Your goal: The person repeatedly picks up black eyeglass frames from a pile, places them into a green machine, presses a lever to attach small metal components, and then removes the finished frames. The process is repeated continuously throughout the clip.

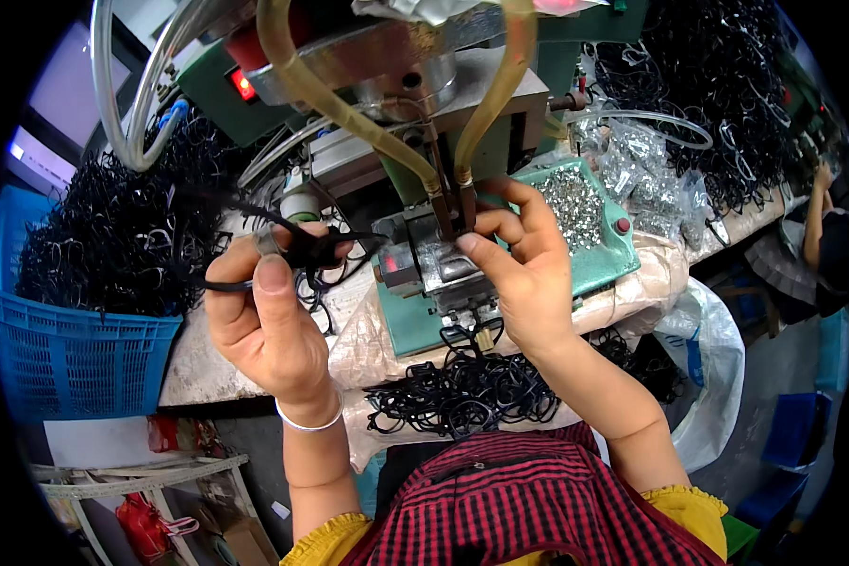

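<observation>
My left hand (275,316) is closed on a bunch of thin black cords (323,247), with its thumb and fingers pinched together and loops trailing to both sides. Some cord reaches toward the metal work head of a green bench machine (415,325). My right hand (530,259) is at that work head, thumb and forefinger pinched beside two upright metal prongs (451,209). Whatever is between those fingertips is too small to make out. Two yellowish hoses (357,121) run down to the prongs.
Small shiny metal pieces lie in a green tray (606,247) right of the machine. Black cords lie piled in front (462,391) and fill a blue basket (85,354) at left. Plastic bags (646,179) and another cord heap (698,85) are at back right. Another person's arm (814,222) shows far right.
</observation>
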### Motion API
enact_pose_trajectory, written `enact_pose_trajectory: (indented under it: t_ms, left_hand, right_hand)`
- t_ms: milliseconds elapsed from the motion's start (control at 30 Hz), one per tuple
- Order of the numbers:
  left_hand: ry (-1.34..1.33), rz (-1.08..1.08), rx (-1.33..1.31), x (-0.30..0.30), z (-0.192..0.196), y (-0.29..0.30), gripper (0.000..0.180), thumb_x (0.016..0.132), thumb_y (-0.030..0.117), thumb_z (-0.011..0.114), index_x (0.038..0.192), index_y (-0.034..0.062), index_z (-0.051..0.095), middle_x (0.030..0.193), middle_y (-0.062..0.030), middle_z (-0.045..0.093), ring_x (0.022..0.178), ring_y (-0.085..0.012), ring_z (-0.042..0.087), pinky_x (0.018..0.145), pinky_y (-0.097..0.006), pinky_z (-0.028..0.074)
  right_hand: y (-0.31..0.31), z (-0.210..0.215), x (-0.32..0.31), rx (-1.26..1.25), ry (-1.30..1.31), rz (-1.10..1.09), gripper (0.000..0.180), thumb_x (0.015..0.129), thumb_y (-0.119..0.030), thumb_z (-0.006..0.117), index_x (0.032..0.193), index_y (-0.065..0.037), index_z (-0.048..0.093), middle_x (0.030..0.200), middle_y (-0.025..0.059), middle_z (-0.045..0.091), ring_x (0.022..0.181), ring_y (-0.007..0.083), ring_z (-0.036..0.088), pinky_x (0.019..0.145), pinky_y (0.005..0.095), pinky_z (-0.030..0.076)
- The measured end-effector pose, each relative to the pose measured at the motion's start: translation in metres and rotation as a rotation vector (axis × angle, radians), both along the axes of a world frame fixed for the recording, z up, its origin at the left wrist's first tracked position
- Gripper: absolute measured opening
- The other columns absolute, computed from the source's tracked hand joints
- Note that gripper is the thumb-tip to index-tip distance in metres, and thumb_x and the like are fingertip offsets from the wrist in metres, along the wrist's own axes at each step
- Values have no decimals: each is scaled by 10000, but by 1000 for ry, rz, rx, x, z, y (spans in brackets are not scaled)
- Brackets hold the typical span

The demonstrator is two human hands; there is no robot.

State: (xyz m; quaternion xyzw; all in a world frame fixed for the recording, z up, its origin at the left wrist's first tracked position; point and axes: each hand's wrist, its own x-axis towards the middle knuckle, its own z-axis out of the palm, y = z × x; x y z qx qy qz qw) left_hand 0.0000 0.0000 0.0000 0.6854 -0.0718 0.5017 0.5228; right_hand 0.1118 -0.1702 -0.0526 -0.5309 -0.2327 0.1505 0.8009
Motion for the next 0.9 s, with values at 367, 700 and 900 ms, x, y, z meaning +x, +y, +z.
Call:
enact_pose_trajectory:
  t_ms: [367,700,900]
  left_hand:
    - [154,-111,814,9,-41,-35,219,754,137,758,972,138,737,1063,-54,740,804,-251,659,850,-478,526]
    - [186,-100,748,-2,-48,-36,182,779,121,789,946,126,716,1070,-64,745,914,-261,697,934,-491,513]
    - [276,197,704,-56,-60,-62,256,900,159,699,1126,49,654,1209,-140,679,1097,-327,661,979,-428,506]
  right_hand:
    - [-99,-79,95,-528,-382,-636,345,850,-17,640,1194,-31,632,1154,130,680,1071,240,640,976,337,473]
    - [-95,-70,50,-1093,-700,-601,87,738,-118,754,796,-63,721,859,116,631,907,335,602,831,442,478]
    - [-91,-78,45,-1080,-721,-617,104,767,-101,723,842,-39,687,867,120,658,835,323,640,755,424,504]
